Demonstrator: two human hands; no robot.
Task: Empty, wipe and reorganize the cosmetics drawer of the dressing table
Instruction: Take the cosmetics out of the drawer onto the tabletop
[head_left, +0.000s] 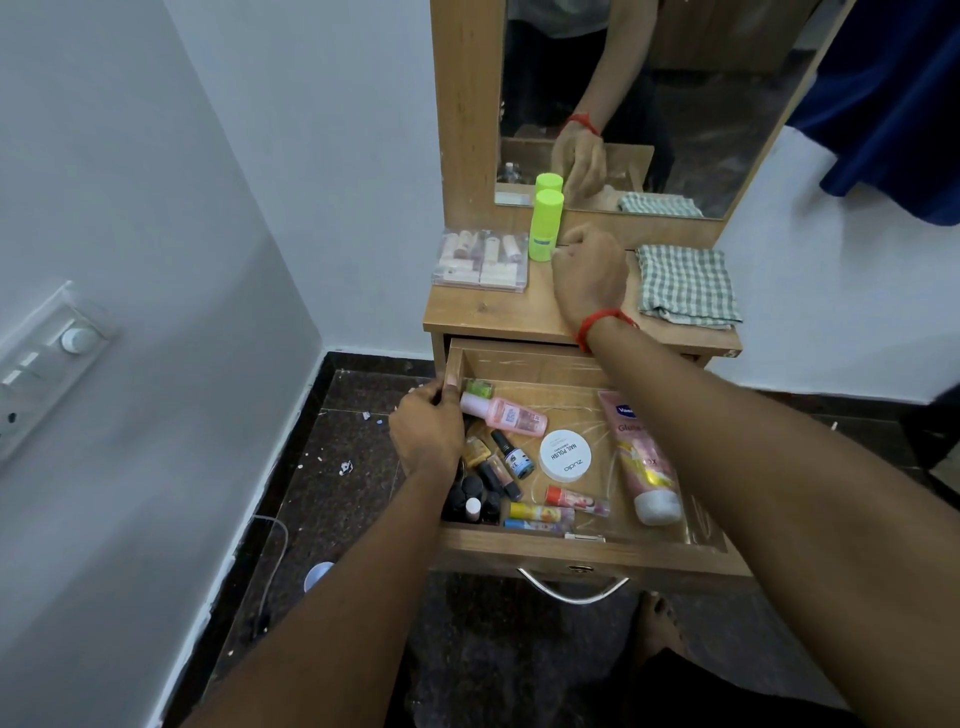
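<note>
Wooden drawer (582, 551) is part-emptied: your left hand (426, 434) grips its wall, your right hand (589, 270) curls unreadably, so lift the pink bottle (504, 414) next.

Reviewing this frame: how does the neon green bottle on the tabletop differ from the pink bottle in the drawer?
The green bottle stands upright on the tabletop by the mirror; the pink bottle lies on its side in the open drawer. The green bottle's cap matches its body; the pink bottle's cap is paler than its body. Both are capped, roughly cylindrical bottles.
</note>
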